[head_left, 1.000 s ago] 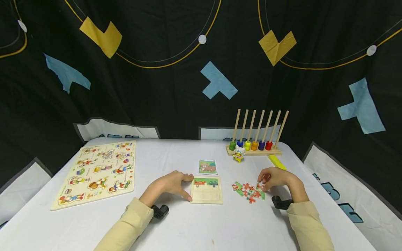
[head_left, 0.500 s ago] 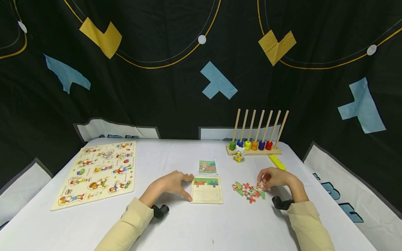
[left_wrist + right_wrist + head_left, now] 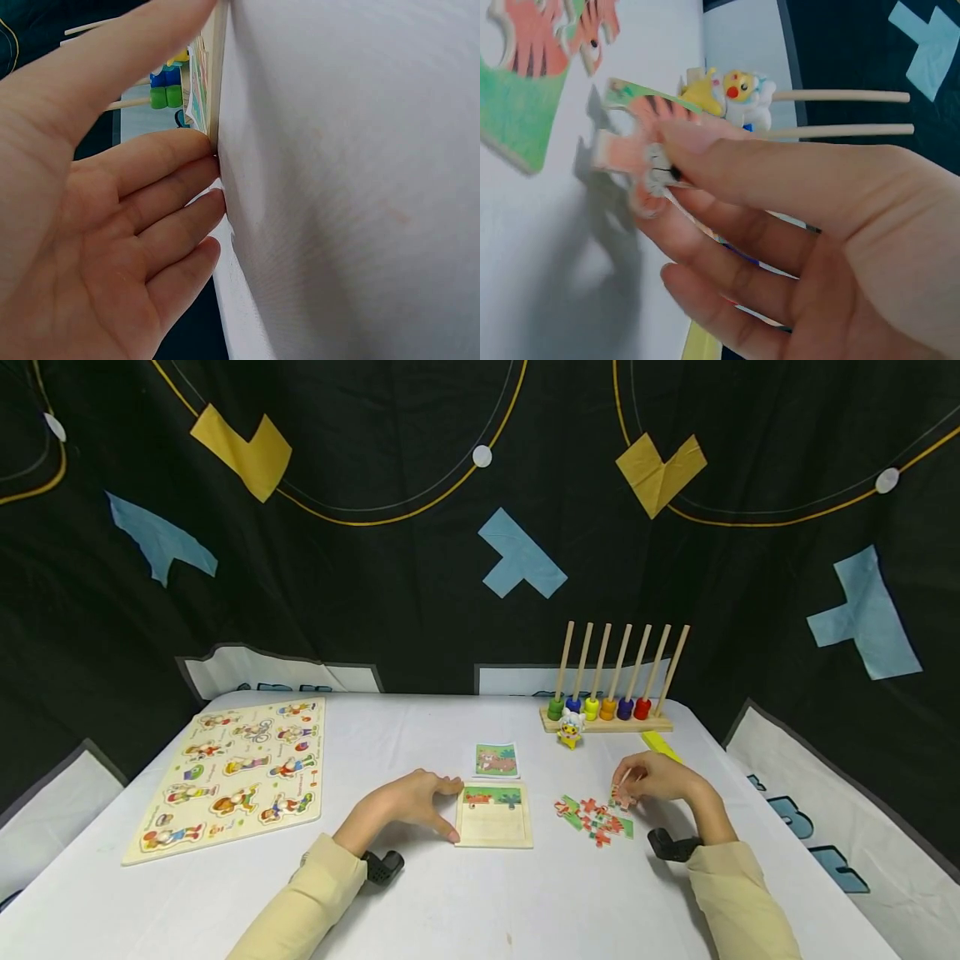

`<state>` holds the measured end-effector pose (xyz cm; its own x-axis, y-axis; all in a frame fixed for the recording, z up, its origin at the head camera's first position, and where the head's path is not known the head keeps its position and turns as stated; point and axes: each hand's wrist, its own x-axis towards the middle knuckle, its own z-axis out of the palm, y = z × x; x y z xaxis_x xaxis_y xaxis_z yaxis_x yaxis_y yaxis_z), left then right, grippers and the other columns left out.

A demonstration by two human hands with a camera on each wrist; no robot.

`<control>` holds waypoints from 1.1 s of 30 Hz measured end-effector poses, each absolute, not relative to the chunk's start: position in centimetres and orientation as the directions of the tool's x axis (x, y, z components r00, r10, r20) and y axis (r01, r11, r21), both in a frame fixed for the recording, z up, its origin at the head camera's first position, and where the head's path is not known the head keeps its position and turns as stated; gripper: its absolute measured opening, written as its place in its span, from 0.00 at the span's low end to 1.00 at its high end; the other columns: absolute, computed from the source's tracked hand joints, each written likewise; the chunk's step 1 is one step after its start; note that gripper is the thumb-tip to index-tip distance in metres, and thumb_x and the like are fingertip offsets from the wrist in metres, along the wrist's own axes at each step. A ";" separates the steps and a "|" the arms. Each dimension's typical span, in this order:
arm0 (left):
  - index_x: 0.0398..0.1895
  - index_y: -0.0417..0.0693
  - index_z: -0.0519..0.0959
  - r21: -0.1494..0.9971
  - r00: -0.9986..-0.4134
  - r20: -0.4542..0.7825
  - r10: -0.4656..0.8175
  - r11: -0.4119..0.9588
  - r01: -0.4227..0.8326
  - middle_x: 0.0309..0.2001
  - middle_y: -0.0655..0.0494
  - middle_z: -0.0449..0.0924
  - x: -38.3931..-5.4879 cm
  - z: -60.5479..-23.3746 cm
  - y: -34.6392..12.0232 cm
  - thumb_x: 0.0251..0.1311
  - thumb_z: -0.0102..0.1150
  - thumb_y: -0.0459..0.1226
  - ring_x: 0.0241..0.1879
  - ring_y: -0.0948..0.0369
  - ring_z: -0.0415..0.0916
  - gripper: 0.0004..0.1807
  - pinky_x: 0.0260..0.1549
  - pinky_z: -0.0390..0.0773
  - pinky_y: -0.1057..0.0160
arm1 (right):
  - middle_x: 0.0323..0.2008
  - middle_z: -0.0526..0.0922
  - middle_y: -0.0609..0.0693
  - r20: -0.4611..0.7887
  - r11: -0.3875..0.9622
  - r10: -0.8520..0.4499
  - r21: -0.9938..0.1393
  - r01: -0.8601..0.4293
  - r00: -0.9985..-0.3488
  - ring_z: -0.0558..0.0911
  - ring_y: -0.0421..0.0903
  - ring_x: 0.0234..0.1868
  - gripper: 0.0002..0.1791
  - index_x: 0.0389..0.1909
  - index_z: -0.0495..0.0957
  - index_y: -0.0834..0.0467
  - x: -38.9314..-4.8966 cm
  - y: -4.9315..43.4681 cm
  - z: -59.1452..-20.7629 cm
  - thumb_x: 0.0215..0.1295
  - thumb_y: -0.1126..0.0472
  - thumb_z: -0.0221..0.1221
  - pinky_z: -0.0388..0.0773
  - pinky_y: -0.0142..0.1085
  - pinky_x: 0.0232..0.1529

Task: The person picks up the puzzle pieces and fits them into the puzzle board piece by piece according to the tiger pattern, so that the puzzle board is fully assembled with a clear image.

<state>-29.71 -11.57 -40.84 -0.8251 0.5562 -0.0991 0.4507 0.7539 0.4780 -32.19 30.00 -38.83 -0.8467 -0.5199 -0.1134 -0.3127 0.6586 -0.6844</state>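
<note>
My left hand [image 3: 422, 797] stands at the left edge of a small wooden puzzle tray [image 3: 493, 833], its fingertips and thumb touching that edge. Across the tray's top lies a strip of fitted picture pieces [image 3: 492, 795]. My right hand [image 3: 656, 779] pinches an orange, black-striped jigsaw puzzle piece [image 3: 641, 154] between thumb and fingers, above the table. Below and left of it lies a loose pile of red and green jigsaw pieces [image 3: 592, 817]. Just behind the tray is a picture card [image 3: 496, 761] with an animal on green. In the left wrist view, the left fingers [image 3: 176, 225] look nearly straight.
A large board of figure pieces [image 3: 232, 768] lies at the left. At the back right stands a peg rack [image 3: 609, 724] with coloured beads, a small yellow-and-white figurine [image 3: 570, 728] before it. A yellow block [image 3: 660, 746] lies behind my right hand.
The right hand has raised the pinched jigsaw piece slightly and turned it, so more of its face shows. The left hand and the tray have stayed put.
</note>
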 end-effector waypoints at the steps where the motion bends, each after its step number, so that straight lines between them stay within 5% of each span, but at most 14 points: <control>1: 0.63 0.40 0.73 0.477 -0.825 -0.099 0.557 0.754 0.452 0.65 0.49 0.69 -29.7 -40.8 -11.6 0.37 0.79 0.50 0.68 0.49 0.61 0.47 0.65 0.62 0.51 | 0.26 0.82 0.53 -0.095 0.661 -0.513 -0.678 -0.322 -0.853 0.77 0.49 0.27 0.05 0.38 0.80 0.64 -32.2 29.8 -38.7 0.63 0.67 0.61 0.76 0.37 0.29; 16: 0.64 0.40 0.72 0.475 -0.820 -0.096 0.565 0.750 0.461 0.66 0.48 0.68 -29.7 -40.8 -11.6 0.37 0.79 0.50 0.68 0.48 0.61 0.48 0.65 0.61 0.51 | 0.27 0.83 0.45 0.066 0.703 -0.489 -0.561 -0.437 -0.870 0.78 0.43 0.25 0.06 0.38 0.84 0.57 -31.9 25.1 -38.4 0.60 0.68 0.63 0.76 0.35 0.28; 33: 0.63 0.41 0.73 0.471 -0.825 -0.094 0.557 0.755 0.456 0.65 0.49 0.69 -29.7 -41.0 -11.6 0.36 0.79 0.51 0.67 0.48 0.61 0.47 0.65 0.62 0.49 | 0.28 0.84 0.43 0.161 0.644 -0.553 -0.540 -0.542 -0.817 0.80 0.40 0.26 0.06 0.38 0.85 0.55 -30.8 20.2 -38.5 0.60 0.66 0.65 0.77 0.31 0.25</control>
